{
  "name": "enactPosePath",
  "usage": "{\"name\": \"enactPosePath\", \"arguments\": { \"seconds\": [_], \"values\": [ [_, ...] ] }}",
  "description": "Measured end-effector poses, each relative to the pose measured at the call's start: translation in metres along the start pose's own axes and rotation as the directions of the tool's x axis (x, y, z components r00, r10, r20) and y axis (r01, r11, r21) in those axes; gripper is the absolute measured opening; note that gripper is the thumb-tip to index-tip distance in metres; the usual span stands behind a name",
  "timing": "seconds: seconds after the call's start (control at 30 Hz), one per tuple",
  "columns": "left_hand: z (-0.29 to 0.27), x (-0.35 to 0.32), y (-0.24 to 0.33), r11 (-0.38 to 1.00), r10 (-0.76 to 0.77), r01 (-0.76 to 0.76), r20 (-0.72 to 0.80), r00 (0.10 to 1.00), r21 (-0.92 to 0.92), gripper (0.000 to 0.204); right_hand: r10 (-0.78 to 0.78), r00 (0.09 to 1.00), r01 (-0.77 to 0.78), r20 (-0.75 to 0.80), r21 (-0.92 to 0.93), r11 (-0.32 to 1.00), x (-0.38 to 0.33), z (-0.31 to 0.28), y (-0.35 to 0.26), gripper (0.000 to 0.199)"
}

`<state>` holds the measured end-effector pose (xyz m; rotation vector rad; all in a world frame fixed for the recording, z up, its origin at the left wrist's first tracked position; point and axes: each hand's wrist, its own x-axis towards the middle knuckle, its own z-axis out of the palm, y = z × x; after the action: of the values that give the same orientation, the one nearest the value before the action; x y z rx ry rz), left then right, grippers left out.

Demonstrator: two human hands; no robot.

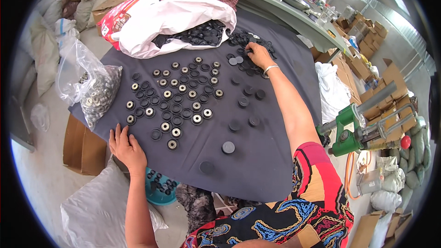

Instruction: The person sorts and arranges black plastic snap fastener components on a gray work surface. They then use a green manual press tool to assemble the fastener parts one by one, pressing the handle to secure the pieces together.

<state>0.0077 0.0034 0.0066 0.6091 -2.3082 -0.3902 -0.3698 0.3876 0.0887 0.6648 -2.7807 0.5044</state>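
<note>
Dozens of round black caps [240, 40] right of the white sack [177, 14], right hand [260, 57] among them, pinch unclear; left hand [130, 153], fingers spread, on its near side. Picking, apparently; next needs one cap singled out.

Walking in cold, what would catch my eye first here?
Dozens of black rings, some holding shiny metal bearings, cover the middle of the dark cloth. Beyond them, a white sack gapes open, showing black pieces inside. The right hand is at black discs heaped right of the sack.
</note>
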Motion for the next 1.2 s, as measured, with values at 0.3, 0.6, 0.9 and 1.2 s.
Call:
{"name": "enactPosePath", "arguments": {
  "seconds": [0.3, 0.6, 0.9, 1.2],
  "values": [
    [-0.005, -0.002, 0.0, 1.0, -0.012, 0.012, 0.006, 1.0, -0.018, 0.029, -0.06, 0.992, 0.11, 0.111, -0.516, 0.849, 0.022, 0.036, -0.018, 0.032],
    [-0.004, -0.003, 0.003, 0.999, -0.022, 0.022, -0.007, 1.0, -0.037, 0.029, -0.141, 0.99, 0.13, 0.007, -0.433, 0.892, 0.024, 0.018, -0.018, 0.037],
    [-0.002, -0.001, 0.002, 0.999, -0.009, 0.008, -0.03, 1.0, -0.043, 0.027, 0.002, 0.996, 0.021, -0.09, 0.253, 0.967, -0.026, 0.015, -0.076, 0.037],
    [-0.001, -0.003, 0.001, 0.999, -0.018, 0.017, -0.03, 0.999, -0.037, 0.027, -0.183, 0.966, 0.198, 0.18, -0.067, 0.978, -0.043, 0.014, -0.095, 0.038]
  ]
}}
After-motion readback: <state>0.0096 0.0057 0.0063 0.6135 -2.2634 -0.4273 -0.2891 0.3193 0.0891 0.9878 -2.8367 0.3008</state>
